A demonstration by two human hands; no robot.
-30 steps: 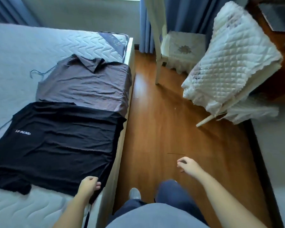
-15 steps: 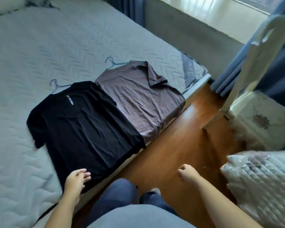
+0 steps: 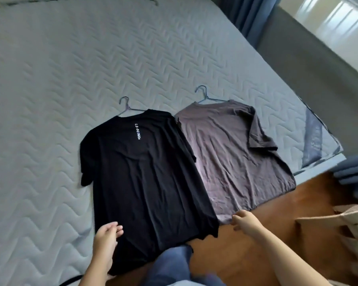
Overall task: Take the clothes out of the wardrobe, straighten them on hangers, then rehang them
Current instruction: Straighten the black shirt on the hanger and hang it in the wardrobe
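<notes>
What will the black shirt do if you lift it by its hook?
Probably droop: the black shirt lies flat and wrinkled, so it looks floppy. It likely feels light, being thin cloth. The hanger should hold its shoulders up.

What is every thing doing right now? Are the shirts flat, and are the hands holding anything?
black T-shirt: flat on the mattress, hem over the bed edge.
brown T-shirt: flat beside it, wrinkled.
black T-shirt's hanger: inside the collar, hook out.
brown T-shirt's hanger: inside the collar, hook out.
left hand: relaxed at the black T-shirt's hem, gripping nothing.
right hand: loosely curled, holding nothing.
</notes>
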